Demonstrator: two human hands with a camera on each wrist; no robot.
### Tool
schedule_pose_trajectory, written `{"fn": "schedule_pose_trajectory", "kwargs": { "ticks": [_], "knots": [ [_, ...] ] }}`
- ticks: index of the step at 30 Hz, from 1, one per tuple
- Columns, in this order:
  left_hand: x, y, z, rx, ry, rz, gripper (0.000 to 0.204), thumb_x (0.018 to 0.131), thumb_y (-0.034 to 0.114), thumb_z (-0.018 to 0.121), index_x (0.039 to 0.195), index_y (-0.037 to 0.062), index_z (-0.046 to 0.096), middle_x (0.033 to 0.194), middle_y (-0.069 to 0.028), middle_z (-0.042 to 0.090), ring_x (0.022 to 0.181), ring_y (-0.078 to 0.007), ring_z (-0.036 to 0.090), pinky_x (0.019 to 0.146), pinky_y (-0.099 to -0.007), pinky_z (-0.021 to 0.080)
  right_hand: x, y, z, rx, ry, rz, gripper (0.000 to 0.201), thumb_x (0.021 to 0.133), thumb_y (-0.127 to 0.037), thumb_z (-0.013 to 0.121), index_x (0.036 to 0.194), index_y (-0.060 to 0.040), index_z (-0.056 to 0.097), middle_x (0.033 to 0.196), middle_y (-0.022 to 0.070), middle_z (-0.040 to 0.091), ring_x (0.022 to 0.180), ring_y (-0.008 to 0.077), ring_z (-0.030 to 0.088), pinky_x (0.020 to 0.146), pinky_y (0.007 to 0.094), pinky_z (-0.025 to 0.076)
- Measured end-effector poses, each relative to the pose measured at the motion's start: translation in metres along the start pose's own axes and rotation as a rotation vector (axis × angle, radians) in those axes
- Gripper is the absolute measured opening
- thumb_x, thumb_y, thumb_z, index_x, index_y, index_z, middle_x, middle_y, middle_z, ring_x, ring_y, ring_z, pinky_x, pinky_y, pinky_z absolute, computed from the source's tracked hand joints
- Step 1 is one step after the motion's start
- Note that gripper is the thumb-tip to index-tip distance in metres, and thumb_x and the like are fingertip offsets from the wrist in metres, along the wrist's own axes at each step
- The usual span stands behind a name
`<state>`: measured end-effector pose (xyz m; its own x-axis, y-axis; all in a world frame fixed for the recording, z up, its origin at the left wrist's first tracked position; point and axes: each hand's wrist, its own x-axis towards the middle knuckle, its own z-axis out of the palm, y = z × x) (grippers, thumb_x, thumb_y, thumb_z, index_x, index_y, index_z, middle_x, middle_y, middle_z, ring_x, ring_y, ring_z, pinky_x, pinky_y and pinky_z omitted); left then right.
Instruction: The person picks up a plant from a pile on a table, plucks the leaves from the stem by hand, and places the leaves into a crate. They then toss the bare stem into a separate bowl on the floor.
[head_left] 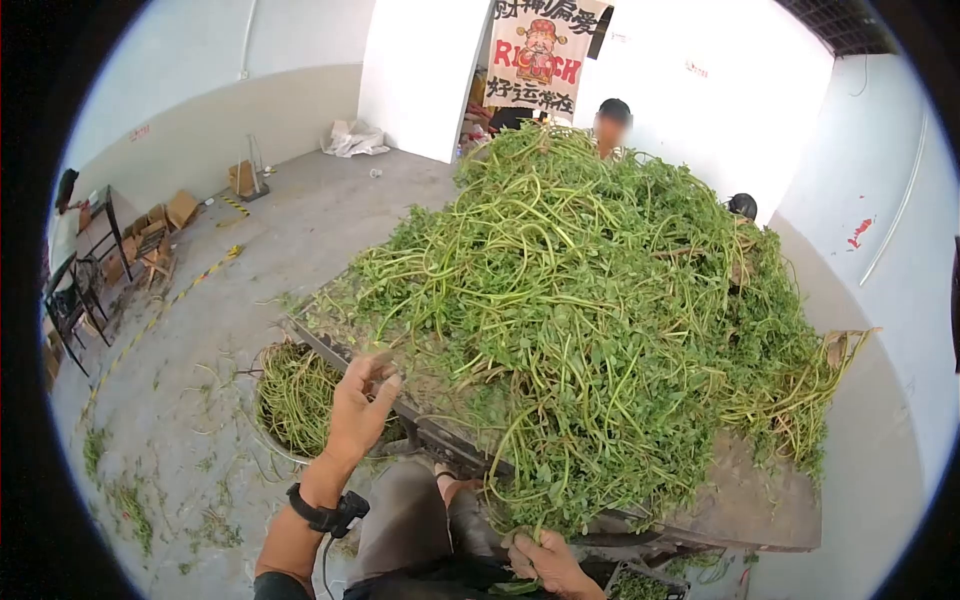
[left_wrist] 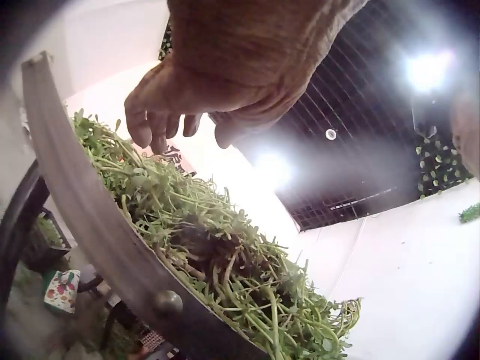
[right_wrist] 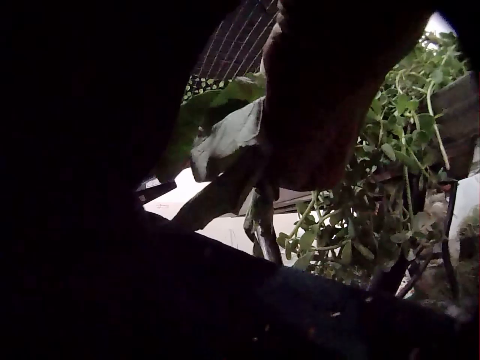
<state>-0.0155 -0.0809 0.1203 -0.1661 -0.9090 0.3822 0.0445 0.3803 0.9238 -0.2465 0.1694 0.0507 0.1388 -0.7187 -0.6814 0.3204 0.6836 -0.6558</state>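
Note:
A tall heap of leafy green stems (head_left: 590, 300) covers most of the table (head_left: 760, 505). Over the table's near left edge is my left hand (head_left: 362, 405), its fingers loosely bent with nothing in them. The left wrist view shows that hand (left_wrist: 217, 90) above the heap's side, apart from the stems. Low at the table's front edge, close to my lap, my right hand (head_left: 548, 560) pinches a small leafy sprig (head_left: 515, 587). Broad leaves (right_wrist: 232, 135) hang beside the dark right hand (right_wrist: 315, 105) in the right wrist view; its fingertips are hidden.
Left of my legs, a round container (head_left: 297, 456) of stems stands on the floor. A crate (head_left: 640, 582) sits under the table's front. Scattered greens (head_left: 130, 505) litter the floor at left. One person (head_left: 608, 128) is behind the heap; another (head_left: 65, 235) is by chairs at far left.

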Motion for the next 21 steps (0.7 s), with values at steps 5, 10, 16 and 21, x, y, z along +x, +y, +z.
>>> {"fn": "schedule_pose_trajectory", "kwargs": {
  "ticks": [5, 10, 16, 21],
  "knots": [
    [-0.001, 0.007, 0.006, 0.095, -0.071, 0.017, 0.03, 0.085, 0.01, 0.058, 0.113, 0.0007, 0.054, 0.105, -0.005, 0.053, 0.095, -0.014, 0.055, 0.08, -0.0251, 0.044, 0.021, 0.026, -0.023, -0.071, -0.221, -0.265, 0.071, 0.089, -0.044, 0.05, 0.143, -0.0127, 0.016, 0.139, 0.0084, 0.033, 0.075, 0.0128, 0.046, 0.072, 0.0277, 0.043],
    [-0.007, 0.014, 0.018, -0.007, -0.075, -0.008, 0.029, 0.085, 0.008, 0.058, 0.112, -0.0004, 0.055, 0.105, -0.0066, 0.054, 0.093, -0.0148, 0.056, 0.082, -0.0258, 0.044, 0.019, 0.024, -0.009, 0.035, -0.322, -0.585, 0.053, 0.088, -0.043, 0.053, 0.127, -0.0102, 0.04, 0.088, 0.0034, 0.047, 0.06, 0.01, 0.037, 0.056, 0.023, 0.036],
    [-0.007, 0.014, 0.023, 0.027, -0.08, 0.02, 0.027, 0.085, 0.01, 0.058, 0.109, -0.0015, 0.056, 0.102, -0.0085, 0.056, 0.089, -0.0146, 0.057, 0.079, -0.026, 0.045, 0.011, 0.013, 0.006, 0.13, -0.205, -0.529, 0.034, 0.088, -0.04, 0.055, 0.103, -0.0105, 0.051, 0.066, -0.0001, 0.041, 0.051, 0.0092, 0.032, 0.049, 0.0227, 0.033],
    [-0.004, 0.017, 0.024, 0.242, -0.135, 0.022, 0.027, 0.086, 0.015, 0.057, 0.107, -0.0012, 0.058, 0.093, -0.0079, 0.059, 0.082, -0.0135, 0.057, 0.074, -0.0253, 0.045, 0.004, -0.004, 0.019, -0.026, 0.009, -0.396, 0.035, 0.094, -0.028, 0.043, 0.072, -0.0033, 0.052, 0.058, 0.0036, 0.049, 0.053, 0.0147, 0.046, 0.057, 0.0282, 0.039]
  ]
}}
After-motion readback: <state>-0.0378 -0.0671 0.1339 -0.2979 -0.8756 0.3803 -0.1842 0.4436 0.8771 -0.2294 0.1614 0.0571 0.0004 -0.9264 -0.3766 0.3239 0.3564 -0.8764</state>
